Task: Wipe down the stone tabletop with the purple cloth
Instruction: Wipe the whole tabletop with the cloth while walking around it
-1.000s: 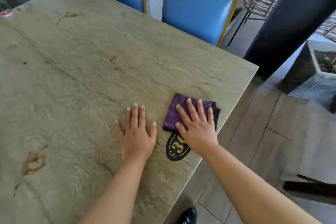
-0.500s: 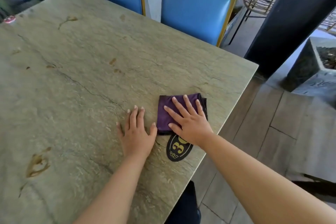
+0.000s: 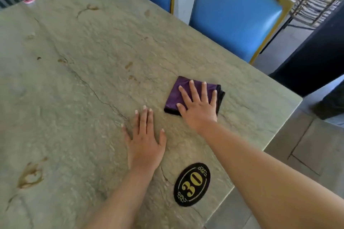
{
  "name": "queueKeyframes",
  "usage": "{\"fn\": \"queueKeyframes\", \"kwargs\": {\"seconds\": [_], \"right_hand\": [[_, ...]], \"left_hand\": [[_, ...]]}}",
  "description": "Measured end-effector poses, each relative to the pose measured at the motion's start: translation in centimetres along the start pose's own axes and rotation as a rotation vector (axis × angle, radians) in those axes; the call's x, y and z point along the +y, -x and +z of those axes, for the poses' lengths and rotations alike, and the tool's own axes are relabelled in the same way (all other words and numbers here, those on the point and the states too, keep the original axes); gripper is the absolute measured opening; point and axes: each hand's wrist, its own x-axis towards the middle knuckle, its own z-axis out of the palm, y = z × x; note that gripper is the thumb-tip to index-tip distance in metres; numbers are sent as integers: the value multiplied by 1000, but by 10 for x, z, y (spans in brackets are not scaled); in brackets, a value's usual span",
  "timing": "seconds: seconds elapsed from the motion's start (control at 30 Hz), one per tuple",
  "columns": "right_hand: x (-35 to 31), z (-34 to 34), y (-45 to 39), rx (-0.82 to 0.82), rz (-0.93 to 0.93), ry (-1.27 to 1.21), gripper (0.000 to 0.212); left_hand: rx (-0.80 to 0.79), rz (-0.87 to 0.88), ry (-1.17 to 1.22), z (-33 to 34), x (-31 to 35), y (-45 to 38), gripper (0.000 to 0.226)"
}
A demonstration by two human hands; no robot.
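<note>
Pressing my flat right hand (image 3: pixel 199 109) on the cloth (image 3: pixel 174 96), I brace my flat left hand (image 3: pixel 144 145) beside it, stains (image 3: pixel 30 174) lying leftward on the tabletop (image 3: pixel 93 98).

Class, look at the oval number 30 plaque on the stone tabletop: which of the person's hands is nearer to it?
Left. The left hand lies flat on the tabletop just beyond the plaque. The right hand presses the purple cloth farther up the table.
</note>
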Motion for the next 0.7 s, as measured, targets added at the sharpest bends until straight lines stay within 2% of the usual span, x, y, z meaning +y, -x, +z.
{"fn": "queueKeyframes", "kwargs": {"seconds": [0.13,0.2,0.27,0.4,0.47,0.57,0.7], "right_hand": [[3,11,25,53,-543,106,55],[34,6,23,7,-707,113,53],[60,-1,8,-20,-682,133,54],[50,-9,-27,29,-281,93,61],[31,-7,-26,8,-218,89,59],[27,-1,-6,34,-384,128,62],[60,-6,11,-33,-592,73,67]], "left_hand": [[-33,5,30,-7,1,1,77],[-80,16,-4,-11,2,0,87],[-96,0,-21,-12,2,0,90],[-92,-40,-13,-12,3,-1,80],[-86,-42,-12,-11,2,0,78],[-87,-56,79,-12,0,-1,74],[-47,-232,282,-26,29,-12,60]]}}
